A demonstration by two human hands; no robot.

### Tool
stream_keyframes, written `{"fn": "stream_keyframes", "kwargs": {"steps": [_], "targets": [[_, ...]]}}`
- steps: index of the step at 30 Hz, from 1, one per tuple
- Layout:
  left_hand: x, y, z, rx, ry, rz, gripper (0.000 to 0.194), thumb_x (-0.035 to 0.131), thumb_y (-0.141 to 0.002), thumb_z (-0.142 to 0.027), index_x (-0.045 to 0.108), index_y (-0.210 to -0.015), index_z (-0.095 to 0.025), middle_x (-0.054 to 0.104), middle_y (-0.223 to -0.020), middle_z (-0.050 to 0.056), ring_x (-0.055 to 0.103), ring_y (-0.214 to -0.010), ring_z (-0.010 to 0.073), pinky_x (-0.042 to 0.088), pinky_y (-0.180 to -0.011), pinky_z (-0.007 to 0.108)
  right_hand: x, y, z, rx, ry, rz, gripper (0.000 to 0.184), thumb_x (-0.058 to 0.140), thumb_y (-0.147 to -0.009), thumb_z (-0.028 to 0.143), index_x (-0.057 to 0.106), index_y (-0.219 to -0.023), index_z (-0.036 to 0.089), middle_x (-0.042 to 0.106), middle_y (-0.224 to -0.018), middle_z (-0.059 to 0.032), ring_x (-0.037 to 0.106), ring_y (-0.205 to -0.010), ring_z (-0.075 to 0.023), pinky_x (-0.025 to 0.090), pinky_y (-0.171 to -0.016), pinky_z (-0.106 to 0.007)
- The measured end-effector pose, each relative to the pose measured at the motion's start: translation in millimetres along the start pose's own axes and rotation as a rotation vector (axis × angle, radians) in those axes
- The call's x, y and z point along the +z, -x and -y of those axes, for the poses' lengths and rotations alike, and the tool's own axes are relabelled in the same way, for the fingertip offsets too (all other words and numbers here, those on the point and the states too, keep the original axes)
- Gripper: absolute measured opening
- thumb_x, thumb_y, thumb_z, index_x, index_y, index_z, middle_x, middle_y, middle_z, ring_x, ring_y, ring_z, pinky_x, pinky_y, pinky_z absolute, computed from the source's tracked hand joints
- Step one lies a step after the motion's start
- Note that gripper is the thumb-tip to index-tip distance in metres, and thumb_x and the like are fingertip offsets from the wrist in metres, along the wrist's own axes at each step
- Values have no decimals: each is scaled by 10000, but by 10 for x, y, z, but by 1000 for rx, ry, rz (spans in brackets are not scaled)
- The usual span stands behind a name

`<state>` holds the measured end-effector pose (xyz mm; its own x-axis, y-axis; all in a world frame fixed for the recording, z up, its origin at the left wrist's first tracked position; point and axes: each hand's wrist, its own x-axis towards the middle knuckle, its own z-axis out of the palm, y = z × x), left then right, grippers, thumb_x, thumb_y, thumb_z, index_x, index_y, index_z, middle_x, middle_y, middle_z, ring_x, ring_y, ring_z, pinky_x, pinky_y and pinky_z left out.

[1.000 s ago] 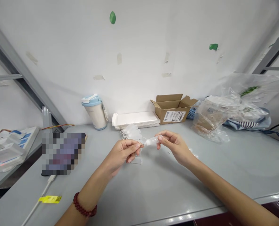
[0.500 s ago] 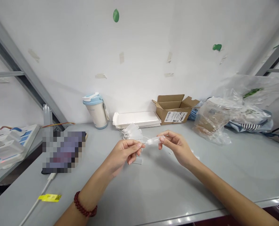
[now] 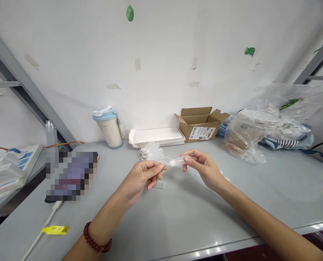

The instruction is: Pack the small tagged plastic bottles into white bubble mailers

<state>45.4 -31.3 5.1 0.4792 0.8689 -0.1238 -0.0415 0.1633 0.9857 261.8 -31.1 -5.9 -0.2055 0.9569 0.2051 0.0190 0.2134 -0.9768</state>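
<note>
Between the thumb and fingers of my right hand (image 3: 201, 167) is a small translucent squeeze bottle (image 3: 177, 161), held nearly level with its narrow tip pointing left. My left hand (image 3: 146, 175) is closed in a pinch just beside that tip. A thin strand or pin shows at its fingertips, too fine to make out. Just behind the hands lies a bunch of white tags with string loops (image 3: 151, 150). A small clear piece (image 3: 158, 185) rests on the table below my left fingers, and more small clear pieces (image 3: 226, 176) lie partly hidden behind my right wrist.
Along the wall stand a blue-lidded cup (image 3: 110, 130), a stack of white sheets or envelopes (image 3: 157, 136) and an open cardboard box (image 3: 199, 127). Plastic bags (image 3: 245, 136) lie at right. A blurred phone-like device (image 3: 73, 175) with a white cable (image 3: 48, 219) is at left on the grey table (image 3: 183, 224).
The camera view has shifted slightly. Both hands keep nearly the same pose, with the bottle tip still close to my left fingertips.
</note>
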Motion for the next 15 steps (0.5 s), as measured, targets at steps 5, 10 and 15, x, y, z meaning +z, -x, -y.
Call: {"fn": "stream_keyframes", "kwargs": {"steps": [5, 10, 15], "targets": [[5, -10, 15, -1, -26, -48, 263, 579, -816, -353, 607, -694, -122, 542, -641, -32, 321, -394, -2, 250, -488, 220, 15, 23, 41, -16, 105, -31, 253, 607, -791, 441, 600, -832, 191, 551, -568, 29, 482, -577, -114, 326, -581, -266], [44, 10, 13, 9, -96, -134, 282, 565, -809, -351, 580, -657, -114, 537, -596, -33, 281, -380, -3, 251, -488, 223, 60, 45, 51, -42, 192, -49, 255, 607, -787, 447, 580, -796, 194, 501, -563, 43, 465, -554, -100, 314, -549, -251], [131, 31, 10, 10, -142, -208, 289, 560, -784, -382, 578, -673, -116, 500, -565, -41, 269, -364, 5, 193, -440, 223, 76, 40, 15, -37, 174, -15, 256, 577, -809, 446, 557, -793, 191, 489, -545, 49, 456, -541, -98, 308, -539, -245]]}}
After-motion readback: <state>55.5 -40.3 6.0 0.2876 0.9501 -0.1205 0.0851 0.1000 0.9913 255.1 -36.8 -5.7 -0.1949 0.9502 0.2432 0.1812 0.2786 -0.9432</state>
